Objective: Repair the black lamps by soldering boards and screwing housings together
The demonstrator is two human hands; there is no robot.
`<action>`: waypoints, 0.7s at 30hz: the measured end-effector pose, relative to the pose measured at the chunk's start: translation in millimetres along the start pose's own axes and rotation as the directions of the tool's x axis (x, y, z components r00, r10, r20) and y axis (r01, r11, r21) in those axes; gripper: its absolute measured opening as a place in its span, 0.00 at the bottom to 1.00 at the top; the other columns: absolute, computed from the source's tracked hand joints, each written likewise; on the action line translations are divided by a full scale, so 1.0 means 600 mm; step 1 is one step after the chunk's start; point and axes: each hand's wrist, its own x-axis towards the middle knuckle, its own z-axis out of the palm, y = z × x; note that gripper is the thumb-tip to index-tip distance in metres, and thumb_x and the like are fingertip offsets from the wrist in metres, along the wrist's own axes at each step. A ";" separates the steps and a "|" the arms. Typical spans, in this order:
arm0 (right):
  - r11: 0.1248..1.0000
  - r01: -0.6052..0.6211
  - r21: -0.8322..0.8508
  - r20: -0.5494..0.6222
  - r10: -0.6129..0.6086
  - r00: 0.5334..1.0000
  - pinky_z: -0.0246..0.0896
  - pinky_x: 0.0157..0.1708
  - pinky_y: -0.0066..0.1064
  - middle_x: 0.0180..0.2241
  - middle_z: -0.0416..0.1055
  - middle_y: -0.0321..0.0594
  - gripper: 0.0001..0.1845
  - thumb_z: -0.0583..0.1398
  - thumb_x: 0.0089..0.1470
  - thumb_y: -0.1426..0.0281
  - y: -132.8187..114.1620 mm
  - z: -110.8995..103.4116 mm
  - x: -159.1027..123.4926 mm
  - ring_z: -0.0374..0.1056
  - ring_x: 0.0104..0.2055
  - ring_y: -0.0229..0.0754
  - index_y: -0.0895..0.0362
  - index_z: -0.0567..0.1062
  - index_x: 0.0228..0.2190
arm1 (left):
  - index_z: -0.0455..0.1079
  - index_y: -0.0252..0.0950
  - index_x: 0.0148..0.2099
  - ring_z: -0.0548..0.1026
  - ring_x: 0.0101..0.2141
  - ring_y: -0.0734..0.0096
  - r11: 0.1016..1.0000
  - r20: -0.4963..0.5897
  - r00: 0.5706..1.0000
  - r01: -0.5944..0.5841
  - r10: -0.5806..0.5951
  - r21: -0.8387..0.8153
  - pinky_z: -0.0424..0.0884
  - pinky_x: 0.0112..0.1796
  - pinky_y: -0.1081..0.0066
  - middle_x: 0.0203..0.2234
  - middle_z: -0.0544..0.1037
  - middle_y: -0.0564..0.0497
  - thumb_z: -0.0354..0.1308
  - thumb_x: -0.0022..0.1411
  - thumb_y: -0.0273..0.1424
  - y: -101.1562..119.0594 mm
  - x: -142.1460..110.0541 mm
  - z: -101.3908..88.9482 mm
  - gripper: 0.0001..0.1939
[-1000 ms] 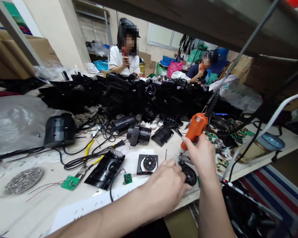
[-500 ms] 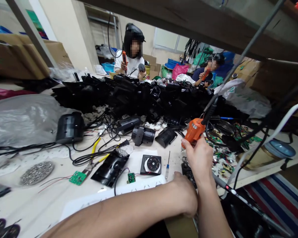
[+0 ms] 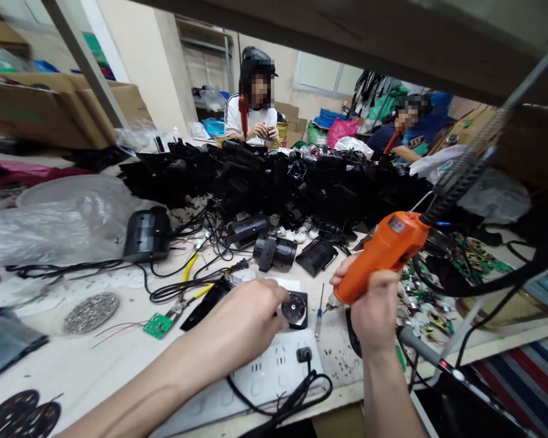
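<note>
My right hand (image 3: 377, 304) is wrapped round an orange electric screwdriver (image 3: 377, 255), whose tip points down and left above the table. My left hand (image 3: 256, 310) reaches across the white power strip (image 3: 265, 371). Its thumb and fingers close at the left edge of a small square black part with a round dial-like disc (image 3: 295, 307), covering that side of it. A small screwdriver with a blue handle (image 3: 318, 322) lies between the hands. Partly behind my right hand is a dark part (image 3: 354, 334). Left of my left hand lies a black plastic housing (image 3: 205, 307), partly covered.
Yellow-handled pliers (image 3: 192, 267), a green circuit board (image 3: 158, 326) and a dish of screws (image 3: 91, 312) lie to the left. Black housings (image 3: 274, 252) and a dark heap (image 3: 256, 170) stand behind. Two people (image 3: 251, 121) work beyond. A coiled cable (image 3: 461, 188) hangs at right.
My left hand has moved from beside the right forearm leftward to the square black part. The electric screwdriver has come nearer and tilted more. The power strip's plug and cable now show.
</note>
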 end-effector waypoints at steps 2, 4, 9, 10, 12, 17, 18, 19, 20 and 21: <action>0.997 -0.069 0.044 0.063 0.066 0.996 0.67 0.25 0.33 0.25 0.68 0.35 0.37 0.42 0.54 0.34 -0.007 0.004 0.001 0.66 0.23 0.41 0.53 0.64 0.41 | 0.72 0.39 0.52 0.75 0.46 0.54 1.000 -0.027 1.000 -0.011 0.011 -0.017 0.70 0.49 0.59 0.46 0.77 0.44 0.62 0.54 0.28 -0.026 0.000 0.029 0.21; 0.993 -0.111 0.043 0.119 0.105 0.987 0.64 0.22 0.32 0.22 0.67 0.37 0.43 0.35 0.52 0.33 -0.018 0.013 0.002 0.65 0.22 0.41 0.54 0.69 0.39 | 0.66 0.38 0.59 0.70 0.54 0.54 0.996 -0.035 0.999 -0.020 0.017 -0.083 0.65 0.56 0.58 0.54 0.72 0.42 0.65 0.53 0.30 -0.040 0.003 0.057 0.30; 0.994 -0.068 0.084 0.181 0.052 0.982 0.57 0.16 0.32 0.16 0.65 0.36 0.42 0.39 0.54 0.36 -0.042 0.048 0.001 0.60 0.15 0.40 0.55 0.74 0.39 | 0.69 0.37 0.56 0.67 0.58 0.53 0.976 -0.072 0.997 0.007 -0.024 -0.217 0.61 0.59 0.55 0.57 0.71 0.41 0.70 0.49 0.32 -0.046 0.019 0.092 0.31; 0.994 -0.065 0.089 0.187 0.047 0.981 0.56 0.16 0.32 0.15 0.65 0.36 0.41 0.41 0.53 0.36 -0.045 0.056 0.000 0.60 0.15 0.41 0.55 0.74 0.38 | 0.70 0.37 0.54 0.68 0.57 0.53 0.972 -0.074 0.997 0.013 -0.031 -0.234 0.62 0.58 0.55 0.56 0.72 0.42 0.70 0.48 0.32 -0.046 0.022 0.095 0.30; 0.992 -0.071 0.107 0.203 0.048 0.978 0.54 0.14 0.32 0.15 0.65 0.36 0.40 0.43 0.51 0.35 -0.047 0.070 -0.003 0.60 0.14 0.41 0.56 0.74 0.36 | 0.72 0.38 0.51 0.71 0.52 0.54 0.963 -0.076 0.996 0.024 -0.046 -0.268 0.65 0.55 0.57 0.52 0.75 0.44 0.70 0.47 0.31 -0.046 0.024 0.099 0.27; 0.977 -0.065 0.202 0.179 0.029 0.983 0.52 0.15 0.32 0.14 0.66 0.37 0.37 0.45 0.51 0.39 -0.036 0.084 -0.009 0.61 0.14 0.42 0.58 0.74 0.36 | 0.73 0.38 0.45 0.73 0.48 0.58 0.955 -0.099 0.994 0.020 -0.051 -0.294 0.68 0.50 0.62 0.46 0.78 0.47 0.67 0.48 0.25 -0.048 0.020 0.106 0.19; 0.973 -0.061 0.221 0.177 0.022 0.984 0.52 0.16 0.31 0.14 0.67 0.38 0.36 0.46 0.51 0.40 -0.033 0.083 -0.010 0.61 0.14 0.42 0.58 0.74 0.36 | 0.73 0.38 0.44 0.73 0.48 0.58 0.954 -0.096 0.994 0.023 -0.053 -0.298 0.67 0.50 0.62 0.46 0.78 0.47 0.67 0.48 0.24 -0.049 0.020 0.107 0.19; 0.970 -0.061 0.236 0.181 0.018 0.983 0.52 0.16 0.31 0.14 0.67 0.38 0.35 0.46 0.52 0.41 -0.030 0.082 -0.011 0.62 0.15 0.43 0.58 0.75 0.37 | 0.73 0.38 0.43 0.73 0.48 0.58 0.952 -0.092 0.994 0.026 -0.056 -0.304 0.67 0.50 0.62 0.45 0.78 0.48 0.67 0.47 0.24 -0.050 0.020 0.107 0.18; 0.968 -0.064 0.244 0.189 0.018 0.982 0.52 0.17 0.31 0.15 0.68 0.38 0.35 0.46 0.53 0.42 -0.027 0.081 -0.012 0.62 0.15 0.43 0.58 0.75 0.37 | 0.73 0.38 0.43 0.73 0.48 0.58 0.951 -0.091 0.994 0.030 -0.061 -0.308 0.67 0.50 0.62 0.45 0.78 0.48 0.67 0.47 0.24 -0.050 0.020 0.108 0.18; 0.967 -0.066 0.246 0.193 0.018 0.981 0.53 0.18 0.32 0.15 0.68 0.38 0.34 0.46 0.53 0.42 -0.025 0.079 -0.013 0.62 0.15 0.43 0.57 0.74 0.38 | 0.73 0.38 0.43 0.73 0.48 0.58 0.949 -0.091 0.994 0.033 -0.064 -0.312 0.67 0.50 0.62 0.45 0.78 0.48 0.67 0.47 0.24 -0.050 0.020 0.108 0.18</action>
